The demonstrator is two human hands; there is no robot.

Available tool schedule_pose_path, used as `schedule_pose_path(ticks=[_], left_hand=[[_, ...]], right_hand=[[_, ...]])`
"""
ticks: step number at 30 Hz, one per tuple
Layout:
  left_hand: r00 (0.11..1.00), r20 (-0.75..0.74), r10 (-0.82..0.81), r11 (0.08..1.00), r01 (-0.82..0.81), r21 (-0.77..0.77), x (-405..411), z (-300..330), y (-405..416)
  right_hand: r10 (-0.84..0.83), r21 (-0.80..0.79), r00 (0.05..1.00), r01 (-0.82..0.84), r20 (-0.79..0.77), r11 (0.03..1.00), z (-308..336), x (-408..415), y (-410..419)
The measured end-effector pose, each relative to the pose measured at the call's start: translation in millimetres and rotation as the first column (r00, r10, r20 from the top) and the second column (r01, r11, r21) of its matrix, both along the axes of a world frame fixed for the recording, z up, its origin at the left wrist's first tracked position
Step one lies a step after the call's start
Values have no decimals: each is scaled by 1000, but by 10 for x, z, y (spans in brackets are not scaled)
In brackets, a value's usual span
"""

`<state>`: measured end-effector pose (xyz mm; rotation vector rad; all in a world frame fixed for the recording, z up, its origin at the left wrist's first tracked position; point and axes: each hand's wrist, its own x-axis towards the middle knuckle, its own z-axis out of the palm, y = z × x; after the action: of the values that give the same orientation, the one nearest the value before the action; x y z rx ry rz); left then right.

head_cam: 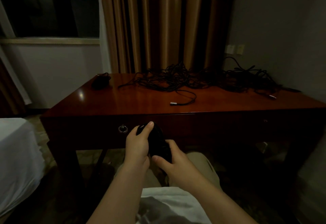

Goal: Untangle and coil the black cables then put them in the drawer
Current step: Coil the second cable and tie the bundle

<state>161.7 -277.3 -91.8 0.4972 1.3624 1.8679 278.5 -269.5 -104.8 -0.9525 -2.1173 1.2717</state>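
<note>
A seated person holds a coiled black cable bundle (159, 142) in both hands in front of a dark red wooden worktop (123, 100) in a dimly lit room. The left hand (138, 143) has its grip clenched around the bundle's left side, thumb pressed over the top of the coil, while the right hand (173, 160) grasps the lower right side, thumb across the front. The bundle hangs just before the closed drawer front (176, 126), to the right of its metal ring pull (122, 129), and above the person's lap. On the worktop, a large tangle of black cables (202, 79) sprawls across the back and right, near the brown curtains (158, 22). One loose cable end with a silver plug (173, 103) lies toward the front edge, apart from the tangle, and another plug end (272, 97) rests at the far right. A small, already coiled black cable (100, 81) sits alone at the back left corner, well apart from the tangle. A bed with white sheets (15, 153) stands to the left, and wall sockets (235, 49) show above the worktop's right end.
</note>
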Motion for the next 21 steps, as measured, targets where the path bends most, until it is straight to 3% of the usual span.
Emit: schedule_pose_path(ticks=[6,14,21], left_hand=[[991,-115,-71,996,65,-56,-238,171,192],[870,-483,-102,991,48,-123,-832,320,606],[856,-505,-111,980,11,-197,-1459,154,1070]], right_hand=[[-67,-13,995,67,-75,998,101,-281,327],[-102,-53,946,90,-308,995,382,-1074,846],[-8,-130,983,-16,-184,991,418,-1786,1302]])
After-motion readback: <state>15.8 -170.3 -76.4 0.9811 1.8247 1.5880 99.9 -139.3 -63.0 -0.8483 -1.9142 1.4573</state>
